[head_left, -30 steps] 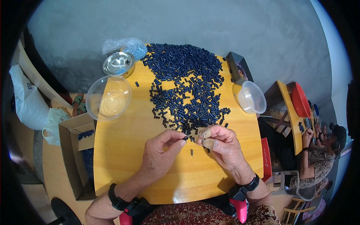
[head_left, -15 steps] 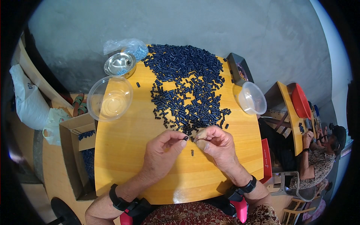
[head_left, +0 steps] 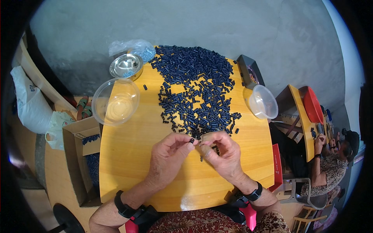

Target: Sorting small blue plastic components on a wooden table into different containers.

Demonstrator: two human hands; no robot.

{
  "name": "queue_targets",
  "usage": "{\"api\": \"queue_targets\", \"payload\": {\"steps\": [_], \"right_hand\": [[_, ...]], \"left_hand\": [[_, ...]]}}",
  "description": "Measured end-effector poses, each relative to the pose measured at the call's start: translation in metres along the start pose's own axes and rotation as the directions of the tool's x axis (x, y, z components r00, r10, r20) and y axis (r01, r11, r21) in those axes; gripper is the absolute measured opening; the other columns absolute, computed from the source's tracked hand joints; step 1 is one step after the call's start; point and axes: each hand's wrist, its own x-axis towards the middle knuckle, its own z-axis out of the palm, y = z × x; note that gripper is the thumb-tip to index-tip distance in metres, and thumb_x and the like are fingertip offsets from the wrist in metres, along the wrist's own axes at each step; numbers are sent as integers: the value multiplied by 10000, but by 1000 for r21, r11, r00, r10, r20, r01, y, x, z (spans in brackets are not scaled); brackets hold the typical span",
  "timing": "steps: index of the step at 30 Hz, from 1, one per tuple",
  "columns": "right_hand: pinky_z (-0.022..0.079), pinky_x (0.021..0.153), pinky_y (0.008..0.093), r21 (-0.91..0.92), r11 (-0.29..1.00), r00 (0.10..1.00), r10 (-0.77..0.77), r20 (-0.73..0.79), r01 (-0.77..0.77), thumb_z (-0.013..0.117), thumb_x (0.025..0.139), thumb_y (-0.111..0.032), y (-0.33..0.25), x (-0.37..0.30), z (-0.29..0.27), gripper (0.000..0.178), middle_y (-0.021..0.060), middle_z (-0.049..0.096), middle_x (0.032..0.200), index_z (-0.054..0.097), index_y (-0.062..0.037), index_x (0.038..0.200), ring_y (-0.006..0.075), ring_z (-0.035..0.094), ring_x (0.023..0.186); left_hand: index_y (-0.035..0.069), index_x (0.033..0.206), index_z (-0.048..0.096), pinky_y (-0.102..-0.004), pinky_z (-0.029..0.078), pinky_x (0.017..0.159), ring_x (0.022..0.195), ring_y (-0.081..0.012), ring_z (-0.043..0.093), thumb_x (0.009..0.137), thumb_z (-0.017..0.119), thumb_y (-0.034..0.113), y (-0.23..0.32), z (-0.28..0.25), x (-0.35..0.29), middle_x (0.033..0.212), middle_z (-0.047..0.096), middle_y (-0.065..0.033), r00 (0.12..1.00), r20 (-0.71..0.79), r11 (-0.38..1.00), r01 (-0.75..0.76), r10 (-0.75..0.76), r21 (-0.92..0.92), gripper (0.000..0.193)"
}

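Observation:
My left hand (head_left: 167, 157) pinches a small black cylindrical plastic part (head_left: 192, 141) between thumb and forefinger, its round end showing. Close beside it, my right hand (head_left: 223, 157) is closed in a pinch at the fingertips; what it grips is too small to make out. A dark piece (head_left: 215, 148) shows by the right palm, and whether it is held or lies on the table I cannot tell. Just beyond both hands spreads a large pile of black cylindrical parts (head_left: 194, 64), thinning toward me. Another small dark piece (head_left: 201, 158) lies below the fingertips.
On the yellow table (head_left: 132, 163) stand a clear plastic bowl (head_left: 134, 106), a metal bowl (head_left: 116, 70) with small blue pieces, a translucent tub (head_left: 268, 105) and a dark tray (head_left: 248, 68). A cardboard box (head_left: 74, 167) stands left. Another person (head_left: 328, 171) sits at the right.
My right fingers have shifted slightly and sit closer to the left fingertips. A dark piece by the right palm now shows. The whole view has moved a little.

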Motion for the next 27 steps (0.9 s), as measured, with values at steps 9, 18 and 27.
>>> {"api": "queue_targets", "payload": {"steps": [9, 18, 27], "right_hand": [[496, 774, 260, 46, 996, 994, -71, -81, 75, 671, 837, 55, 5, 2, 0, 221, 50, 614, 960, 600, -11, 1036, 120, 599, 881], [495, 728, 263, -90, 996, 999, -17, 35, 20, 663, 848, 38, 2, 5, -5, 178, 47, 652, 880, 631, -7, 1017, 131, 610, 835], [519, 846, 272, 651, 711, 964, 218, 154, -265, 659, 879, 26, 14, 12, -11, 132, 69, 685, 978, 644, -17, 1002, 140, 643, 910]], "left_hand": [[-24, 1065, 597, -282, 510, 905, 991, -145, 645, 939, 603, 13, 4, 3, 0, 1050, 691, -110, 1000, 12, 999, 22, -22, -24, 131], [-28, 1059, 607, -251, 508, 875, 975, -118, 637, 934, 616, 17, 0, 1, 1, 1025, 689, -86, 1000, 11, 1000, 11, -10, -2, 133], [-26, 1046, 616, -242, 502, 856, 934, -107, 632, 925, 626, 10, 0, 2, 2, 985, 674, -60, 999, -16, 998, 43, -43, 41, 126]]}}
